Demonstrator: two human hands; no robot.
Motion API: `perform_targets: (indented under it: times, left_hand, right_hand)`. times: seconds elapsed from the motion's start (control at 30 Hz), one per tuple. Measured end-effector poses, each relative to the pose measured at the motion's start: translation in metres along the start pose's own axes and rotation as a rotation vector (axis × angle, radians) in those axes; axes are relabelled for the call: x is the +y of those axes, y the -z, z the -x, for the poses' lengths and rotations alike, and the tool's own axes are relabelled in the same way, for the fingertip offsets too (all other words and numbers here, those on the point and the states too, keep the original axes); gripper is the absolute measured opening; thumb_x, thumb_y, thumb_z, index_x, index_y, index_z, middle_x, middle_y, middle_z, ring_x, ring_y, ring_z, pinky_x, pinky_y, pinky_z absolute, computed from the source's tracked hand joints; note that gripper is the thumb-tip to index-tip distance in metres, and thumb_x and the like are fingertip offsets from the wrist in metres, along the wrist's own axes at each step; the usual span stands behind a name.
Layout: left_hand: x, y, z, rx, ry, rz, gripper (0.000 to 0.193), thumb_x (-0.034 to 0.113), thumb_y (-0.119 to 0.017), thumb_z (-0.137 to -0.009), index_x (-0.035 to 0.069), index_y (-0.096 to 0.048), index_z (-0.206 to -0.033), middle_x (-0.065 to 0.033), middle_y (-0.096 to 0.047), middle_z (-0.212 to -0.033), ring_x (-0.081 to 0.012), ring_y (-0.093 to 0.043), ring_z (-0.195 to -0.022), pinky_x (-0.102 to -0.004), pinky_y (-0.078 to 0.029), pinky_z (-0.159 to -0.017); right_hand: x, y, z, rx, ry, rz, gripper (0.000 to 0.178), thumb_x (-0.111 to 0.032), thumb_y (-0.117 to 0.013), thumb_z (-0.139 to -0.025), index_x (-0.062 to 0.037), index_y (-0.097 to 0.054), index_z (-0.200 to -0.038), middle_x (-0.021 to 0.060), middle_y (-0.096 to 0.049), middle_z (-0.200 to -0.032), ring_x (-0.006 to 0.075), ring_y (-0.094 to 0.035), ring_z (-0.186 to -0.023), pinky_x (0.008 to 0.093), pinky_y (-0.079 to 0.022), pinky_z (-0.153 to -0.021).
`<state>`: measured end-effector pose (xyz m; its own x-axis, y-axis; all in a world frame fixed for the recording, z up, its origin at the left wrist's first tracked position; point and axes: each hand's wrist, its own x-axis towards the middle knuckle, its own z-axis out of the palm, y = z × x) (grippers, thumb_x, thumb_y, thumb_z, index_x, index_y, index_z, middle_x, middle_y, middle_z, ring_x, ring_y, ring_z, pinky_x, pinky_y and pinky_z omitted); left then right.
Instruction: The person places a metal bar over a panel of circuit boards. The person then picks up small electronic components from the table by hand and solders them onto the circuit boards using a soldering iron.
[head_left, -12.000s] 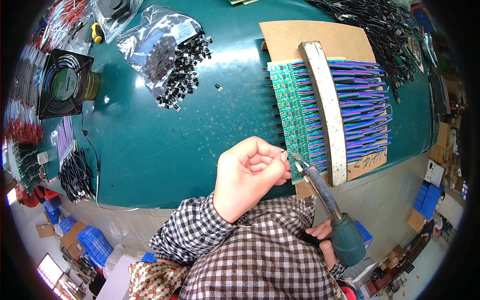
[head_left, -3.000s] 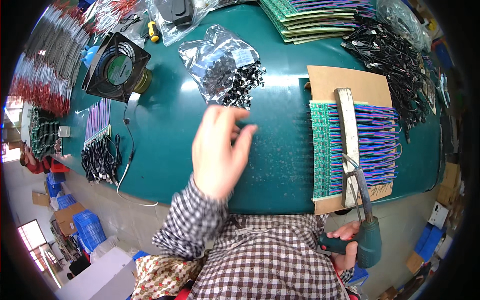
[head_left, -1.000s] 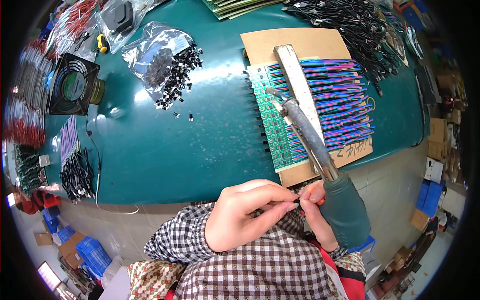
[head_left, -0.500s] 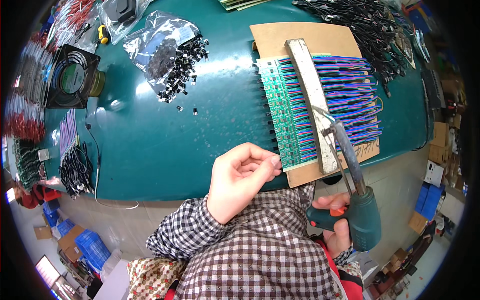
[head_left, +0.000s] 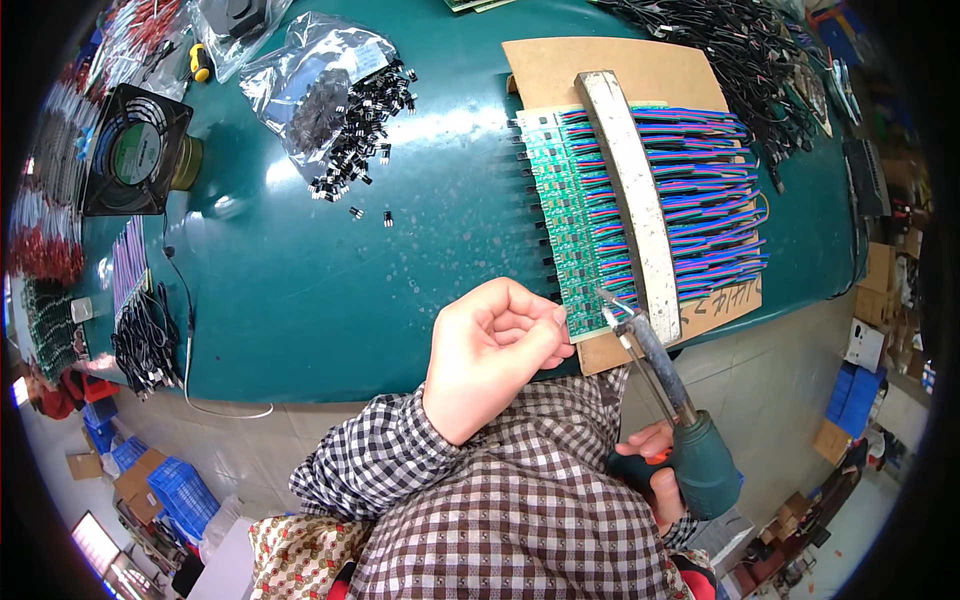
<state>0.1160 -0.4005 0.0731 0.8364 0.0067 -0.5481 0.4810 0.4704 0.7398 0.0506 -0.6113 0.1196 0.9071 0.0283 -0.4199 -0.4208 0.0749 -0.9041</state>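
My right hand (head_left: pixel 655 468) grips a soldering gun (head_left: pixel 706 462) with a dark green handle and a long metal barrel. Its tip hovers at or just above the near end of a panel of green circuit boards (head_left: pixel 567 220); contact cannot be made out. At the panel's near left corner, my left hand (head_left: pixel 490 350) is closed in a pinch, with whatever is between its fingertips hidden. Blue, red and black wires (head_left: pixel 705 210) run rightward from the boards. Across them lies a worn white bar (head_left: pixel 640 215). Small black parts stick out along the panel's left edge.
Cardboard (head_left: pixel 620 65) lies under the panel. A clear bag (head_left: pixel 315 75) spills small black components (head_left: pixel 365 130) onto the green table. A fan (head_left: pixel 138 150) stands at the left near bundled wires (head_left: pixel 145 340). Black cables (head_left: pixel 690 35) pile up at the far right.
The soldering gun has swung left and down, its tip passing from over the white bar to the circuit boards. My left hand stays pinched at the panel's corner.
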Motion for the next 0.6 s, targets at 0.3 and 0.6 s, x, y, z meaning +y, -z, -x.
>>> perform_targets:
  times: [0.3, 0.6]
  left_hand:
    - [0.002, 0.002, 0.0, -0.009, 0.024, -0.004, 0.012, 0.007, -0.055, -0.084, -0.005, -0.052, -0.083, -0.014, -0.061, -0.077, -0.0191, -0.064, -0.069, -0.026, -0.054, -0.06]
    - [0.003, 0.002, -0.001, -0.016, 0.029, -0.009, 0.012, 0.006, -0.055, -0.084, -0.005, -0.052, -0.083, -0.0148, -0.061, -0.077, -0.0193, -0.064, -0.068, -0.0264, -0.054, -0.06]
  right_hand:
    - [-0.005, 0.003, -0.003, -0.134, -0.039, 0.122, 0.032, -0.017, -0.067, -0.072, 0.0042, -0.05, -0.088, 0.0136, -0.054, -0.081, 0.0237, -0.058, -0.077, 0.0386, -0.051, -0.074]
    - [0.006, 0.01, -0.002, -0.188, 0.007, 0.126, 0.026, -0.013, -0.066, -0.072, 0.0038, -0.052, -0.085, 0.0125, -0.053, -0.079, 0.024, -0.058, -0.076, 0.0393, -0.051, -0.073]
